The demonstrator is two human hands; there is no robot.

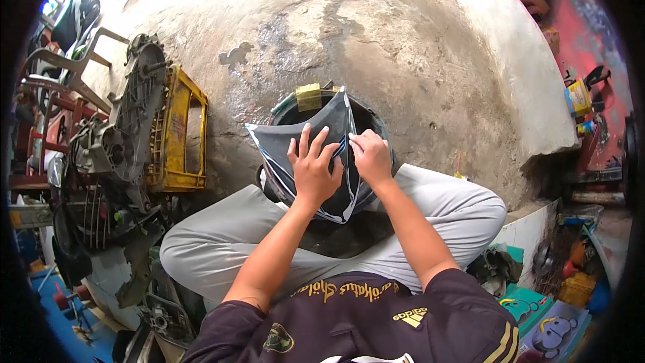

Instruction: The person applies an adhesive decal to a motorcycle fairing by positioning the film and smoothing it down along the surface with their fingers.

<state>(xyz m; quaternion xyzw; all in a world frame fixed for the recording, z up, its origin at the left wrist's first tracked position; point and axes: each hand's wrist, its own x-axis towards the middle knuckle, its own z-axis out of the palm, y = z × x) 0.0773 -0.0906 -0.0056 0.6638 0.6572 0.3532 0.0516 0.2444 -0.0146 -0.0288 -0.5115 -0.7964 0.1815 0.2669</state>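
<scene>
A dark, pointed motorcycle body panel [295, 136] with white-worn edges lies across a round black tub [377, 119] between my bent legs. My left hand [314, 165] rests on the panel's face with its fingers spread. Near the panel's right edge, my right hand [371, 158] is closed, fingertips pinched together against the rim; whatever they hold, if anything, is too small to name. A blue and white stripe shows between the two hands. On the tub's far rim sits a yellowish block [308, 97], apparently a sponge.
A yellow crate [176, 128] stands to the left with a metal engine casing [134, 114] leaning by it. Behind these is a plastic chair [74, 60]. The concrete floor [416, 47] has wet patches. A raised white ledge [517, 74] and shelf clutter run along the right.
</scene>
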